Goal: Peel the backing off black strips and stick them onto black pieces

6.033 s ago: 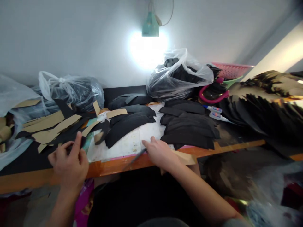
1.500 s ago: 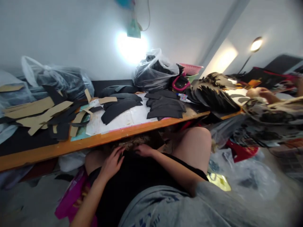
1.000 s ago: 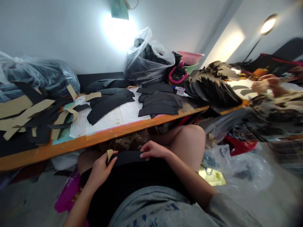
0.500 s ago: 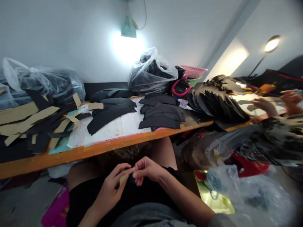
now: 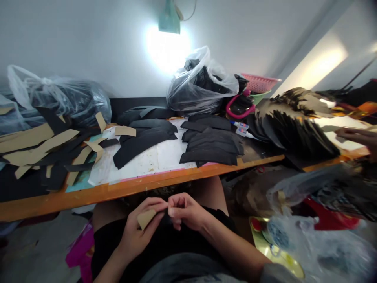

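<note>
Above my lap, my left hand (image 5: 138, 228) is closed around a small strip with a tan face (image 5: 146, 219), which shows between thumb and fingers. Its fingertips meet those of my right hand (image 5: 187, 212), whose thumb and forefinger are pinched. Whatever the right fingers hold is too small or hidden to make out. On the table before me lie curved black pieces (image 5: 144, 143) in a fanned row, with a second stack of black pieces (image 5: 210, 145) to its right. Loose tan and black strips (image 5: 44, 147) form a pile at the left.
The table's wooden edge (image 5: 141, 186) runs just beyond my hands. Plastic bags of black pieces (image 5: 203, 84) stand against the wall under a lamp (image 5: 169, 19). Glue tubes (image 5: 243, 129) lie near a pink basket (image 5: 260, 83). A co-worker's hand (image 5: 357, 135) is at far right.
The view has shifted, so the table's contents appear farther right. More of the tan-faced strip shows in my left hand. My fingertips are still together, and the co-worker's hands sit nearer the right edge.
</note>
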`<state>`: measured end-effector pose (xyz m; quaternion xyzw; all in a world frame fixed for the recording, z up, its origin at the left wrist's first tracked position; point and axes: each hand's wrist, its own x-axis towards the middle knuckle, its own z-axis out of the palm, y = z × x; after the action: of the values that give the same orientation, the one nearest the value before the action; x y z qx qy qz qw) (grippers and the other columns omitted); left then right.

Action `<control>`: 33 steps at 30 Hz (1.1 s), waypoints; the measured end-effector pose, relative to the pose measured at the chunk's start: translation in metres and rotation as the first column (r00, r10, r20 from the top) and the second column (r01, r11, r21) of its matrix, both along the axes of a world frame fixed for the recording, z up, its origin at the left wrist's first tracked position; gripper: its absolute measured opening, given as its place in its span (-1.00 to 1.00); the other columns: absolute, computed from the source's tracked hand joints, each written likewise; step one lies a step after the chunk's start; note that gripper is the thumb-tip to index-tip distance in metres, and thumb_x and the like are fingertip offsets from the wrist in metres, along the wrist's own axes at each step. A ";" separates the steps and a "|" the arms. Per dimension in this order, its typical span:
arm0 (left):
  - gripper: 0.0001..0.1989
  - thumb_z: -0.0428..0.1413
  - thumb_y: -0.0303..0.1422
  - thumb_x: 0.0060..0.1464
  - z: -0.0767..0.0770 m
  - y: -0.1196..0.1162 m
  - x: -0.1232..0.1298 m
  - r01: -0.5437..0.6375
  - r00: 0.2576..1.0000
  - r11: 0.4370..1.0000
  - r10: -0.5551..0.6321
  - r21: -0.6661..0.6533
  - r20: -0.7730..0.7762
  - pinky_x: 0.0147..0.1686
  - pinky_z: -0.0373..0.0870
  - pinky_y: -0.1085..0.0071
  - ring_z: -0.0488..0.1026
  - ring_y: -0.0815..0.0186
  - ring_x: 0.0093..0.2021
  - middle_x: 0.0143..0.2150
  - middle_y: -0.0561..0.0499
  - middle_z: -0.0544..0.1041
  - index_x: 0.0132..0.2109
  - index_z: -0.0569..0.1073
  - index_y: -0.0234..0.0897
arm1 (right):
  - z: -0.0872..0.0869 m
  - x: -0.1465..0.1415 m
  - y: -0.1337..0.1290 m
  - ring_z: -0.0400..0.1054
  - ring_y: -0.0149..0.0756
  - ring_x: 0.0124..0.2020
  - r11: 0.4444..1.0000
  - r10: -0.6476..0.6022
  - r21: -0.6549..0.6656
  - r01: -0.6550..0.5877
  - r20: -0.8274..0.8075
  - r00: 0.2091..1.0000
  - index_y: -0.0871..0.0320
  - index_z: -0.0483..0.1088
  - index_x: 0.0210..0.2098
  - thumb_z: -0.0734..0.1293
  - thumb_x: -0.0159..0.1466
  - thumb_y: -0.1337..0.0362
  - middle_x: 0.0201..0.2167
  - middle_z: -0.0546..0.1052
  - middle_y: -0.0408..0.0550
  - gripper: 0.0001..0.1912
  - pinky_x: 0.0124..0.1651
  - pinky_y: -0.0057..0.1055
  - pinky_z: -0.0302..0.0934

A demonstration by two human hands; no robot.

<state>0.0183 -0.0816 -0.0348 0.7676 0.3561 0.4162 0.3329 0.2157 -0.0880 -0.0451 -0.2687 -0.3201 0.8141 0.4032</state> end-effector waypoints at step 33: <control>-0.16 0.04 0.09 0.19 0.012 0.247 0.002 -0.090 0.583 0.958 0.273 0.273 -0.766 0.29 0.04 -0.34 0.14 -0.30 0.40 0.44 -0.35 0.17 0.47 0.10 -0.24 | 0.019 0.039 0.020 0.36 -0.49 -0.61 0.980 -0.055 0.197 0.032 0.111 0.992 0.24 0.41 -0.43 0.55 0.16 0.06 -0.57 0.46 -0.19 -0.61 -0.52 -0.57 0.28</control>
<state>0.0204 0.1650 -0.0229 0.8612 0.4988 0.0968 0.0140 0.2544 -0.0675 -0.0257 -0.2816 -0.4153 0.7527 0.4262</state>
